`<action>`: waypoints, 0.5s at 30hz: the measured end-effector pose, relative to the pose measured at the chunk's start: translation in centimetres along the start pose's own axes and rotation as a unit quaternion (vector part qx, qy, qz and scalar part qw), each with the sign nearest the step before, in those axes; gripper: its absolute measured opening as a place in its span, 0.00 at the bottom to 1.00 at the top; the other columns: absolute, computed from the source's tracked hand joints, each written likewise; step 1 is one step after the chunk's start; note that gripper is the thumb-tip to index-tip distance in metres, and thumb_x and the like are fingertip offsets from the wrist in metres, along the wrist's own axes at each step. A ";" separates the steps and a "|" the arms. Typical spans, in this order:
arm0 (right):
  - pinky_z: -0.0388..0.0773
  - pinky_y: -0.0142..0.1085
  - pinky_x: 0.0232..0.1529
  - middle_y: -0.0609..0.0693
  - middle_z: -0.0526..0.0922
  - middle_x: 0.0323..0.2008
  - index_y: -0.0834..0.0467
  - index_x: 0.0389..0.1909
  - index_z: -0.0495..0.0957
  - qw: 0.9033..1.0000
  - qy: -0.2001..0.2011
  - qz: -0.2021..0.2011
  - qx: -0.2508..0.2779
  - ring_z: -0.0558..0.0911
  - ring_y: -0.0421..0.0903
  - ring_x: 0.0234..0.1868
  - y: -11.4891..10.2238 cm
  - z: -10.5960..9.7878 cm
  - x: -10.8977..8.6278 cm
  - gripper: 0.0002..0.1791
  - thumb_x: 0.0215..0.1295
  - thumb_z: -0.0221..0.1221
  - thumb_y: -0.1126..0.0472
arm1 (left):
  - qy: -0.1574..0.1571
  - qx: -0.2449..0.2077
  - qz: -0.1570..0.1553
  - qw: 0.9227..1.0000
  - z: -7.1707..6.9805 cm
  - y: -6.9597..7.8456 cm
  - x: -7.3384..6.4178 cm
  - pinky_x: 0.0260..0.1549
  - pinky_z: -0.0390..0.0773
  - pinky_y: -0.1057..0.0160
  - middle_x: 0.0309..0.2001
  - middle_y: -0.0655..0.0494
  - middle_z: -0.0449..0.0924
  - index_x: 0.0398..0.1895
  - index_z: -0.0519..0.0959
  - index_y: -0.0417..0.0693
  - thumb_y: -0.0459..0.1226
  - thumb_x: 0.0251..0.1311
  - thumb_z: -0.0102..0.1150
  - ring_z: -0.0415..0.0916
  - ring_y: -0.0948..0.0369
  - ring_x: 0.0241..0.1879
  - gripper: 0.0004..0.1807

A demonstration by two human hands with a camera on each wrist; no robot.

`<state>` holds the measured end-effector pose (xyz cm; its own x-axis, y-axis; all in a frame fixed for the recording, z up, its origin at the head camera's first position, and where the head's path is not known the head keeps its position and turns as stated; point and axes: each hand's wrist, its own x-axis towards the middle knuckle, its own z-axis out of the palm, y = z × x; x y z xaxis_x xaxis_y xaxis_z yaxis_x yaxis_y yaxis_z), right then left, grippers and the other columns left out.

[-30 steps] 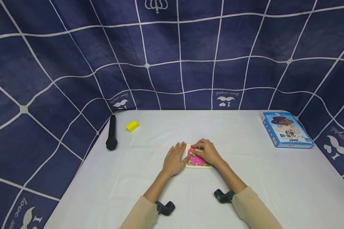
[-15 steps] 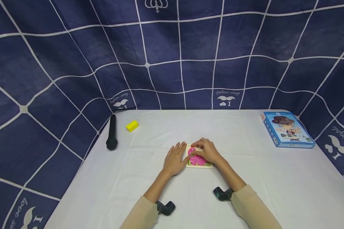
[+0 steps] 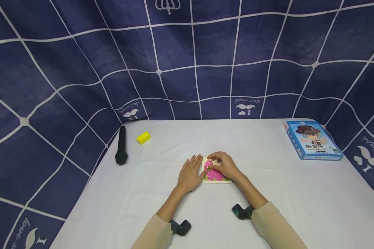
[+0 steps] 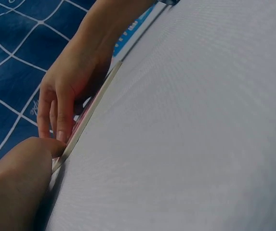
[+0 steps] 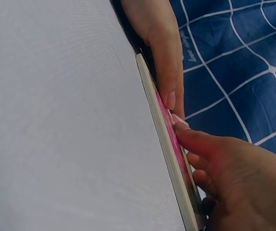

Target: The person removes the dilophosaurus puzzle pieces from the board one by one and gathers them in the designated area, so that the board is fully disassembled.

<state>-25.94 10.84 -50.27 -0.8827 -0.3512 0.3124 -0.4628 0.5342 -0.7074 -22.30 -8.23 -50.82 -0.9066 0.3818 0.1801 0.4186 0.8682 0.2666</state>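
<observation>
A small, thin puzzle board with a pale rim and a pink and green picture lies on the white table between the hands. My left hand rests along its left edge, fingers extended and thumb reaching onto the picture. Over the board's upper part, my right hand bends thumb and fingers together. In the right wrist view, the right thumb and fingers pinch a small pink puzzle piece that tilts up from the board, beside the left thumb. Fingers hide part of the picture.
A yellow block lies at the back left, near a black microphone by the table's left edge. At the back right is a blue box with a cartoon figure. Dark blue gridded cloth hangs behind the table.
The hands, board and piece stay in almost the same place. Only a slight shift of the head view shows.
</observation>
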 end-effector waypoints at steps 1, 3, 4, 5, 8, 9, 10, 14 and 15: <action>0.69 0.35 0.34 0.46 0.79 0.33 0.56 0.43 0.80 1.000 0.000 0.003 0.006 0.71 0.44 0.31 0.0 0.0 0.0 0.19 0.48 0.70 0.58 | 0.001 -0.001 0.001 1.000 0.0 0.0 0.0 0.67 0.43 0.56 0.70 0.56 0.53 0.70 0.56 0.46 0.56 0.66 0.37 0.45 0.57 0.70 0.35; 0.68 0.35 0.32 0.45 0.81 0.33 0.55 0.43 0.80 1.000 0.003 0.005 0.012 0.70 0.43 0.29 0.0 0.1 -0.1 0.19 0.48 0.70 0.58 | 0.002 -0.003 0.002 1.000 0.1 0.0 -0.1 0.67 0.43 0.56 0.69 0.55 0.54 0.70 0.57 0.46 0.56 0.66 0.38 0.45 0.57 0.69 0.35; 0.67 0.34 0.31 0.44 0.81 0.32 0.54 0.43 0.80 1.000 0.004 0.005 0.014 0.69 0.43 0.29 0.0 0.1 -0.1 0.19 0.48 0.70 0.58 | 0.003 -0.004 0.003 1.000 0.1 0.0 -0.1 0.67 0.44 0.56 0.69 0.55 0.54 0.70 0.57 0.46 0.56 0.66 0.38 0.45 0.57 0.69 0.35; 0.67 0.34 0.30 0.44 0.81 0.32 0.54 0.43 0.80 1.000 0.006 0.004 0.017 0.69 0.42 0.28 0.1 0.1 -0.2 0.18 0.48 0.70 0.58 | 0.004 -0.005 0.003 1.000 0.1 0.0 -0.1 0.67 0.44 0.56 0.69 0.55 0.54 0.70 0.57 0.46 0.56 0.65 0.38 0.46 0.57 0.69 0.35; 0.66 0.34 0.28 0.42 0.81 0.29 0.52 0.43 0.80 1.000 0.013 0.005 0.025 0.68 0.41 0.26 0.3 0.2 -0.2 0.18 0.48 0.70 0.59 | 0.010 -0.004 0.005 1.000 0.1 -0.1 -0.1 0.67 0.45 0.55 0.69 0.55 0.55 0.69 0.58 0.46 0.56 0.65 0.39 0.47 0.57 0.69 0.35; 0.65 0.34 0.27 0.42 0.81 0.28 0.52 0.43 0.80 0.999 0.015 0.003 0.028 0.68 0.41 0.25 0.3 0.3 -0.1 0.18 0.49 0.69 0.60 | 0.011 -0.004 0.006 1.000 0.1 -0.1 0.0 0.67 0.45 0.55 0.69 0.55 0.55 0.69 0.58 0.46 0.56 0.65 0.39 0.47 0.57 0.69 0.35; 0.65 0.33 0.26 0.42 0.81 0.27 0.52 0.43 0.80 0.999 0.016 0.002 0.031 0.68 0.41 0.24 0.4 0.3 -0.1 0.17 0.49 0.69 0.60 | 0.012 -0.003 0.006 1.000 0.1 -0.1 0.0 0.67 0.45 0.55 0.69 0.55 0.55 0.69 0.58 0.46 0.56 0.65 0.39 0.47 0.57 0.69 0.35; 0.64 0.32 0.23 0.40 0.80 0.24 0.52 0.42 0.80 0.999 0.018 0.001 0.046 0.67 0.40 0.21 0.4 0.4 -0.2 0.16 0.50 0.68 0.62 | 0.008 -0.004 0.005 1.000 0.0 -0.1 -0.1 0.67 0.45 0.56 0.69 0.56 0.55 0.69 0.58 0.46 0.56 0.65 0.39 0.46 0.57 0.69 0.35; 0.64 0.32 0.22 0.40 0.80 0.24 0.52 0.42 0.80 0.999 0.019 0.001 0.049 0.67 0.40 0.21 0.4 0.4 -0.2 0.16 0.51 0.68 0.62 | 0.007 -0.005 0.004 1.000 -0.1 -0.1 -0.1 0.67 0.44 0.56 0.69 0.56 0.55 0.69 0.58 0.46 0.56 0.65 0.39 0.46 0.57 0.69 0.35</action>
<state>-25.95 10.80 -50.89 -0.8865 -0.3207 0.3336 -0.4532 0.4562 -0.7658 -22.25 -8.38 -50.82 -0.9023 0.3839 0.1959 0.4263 0.8619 0.2745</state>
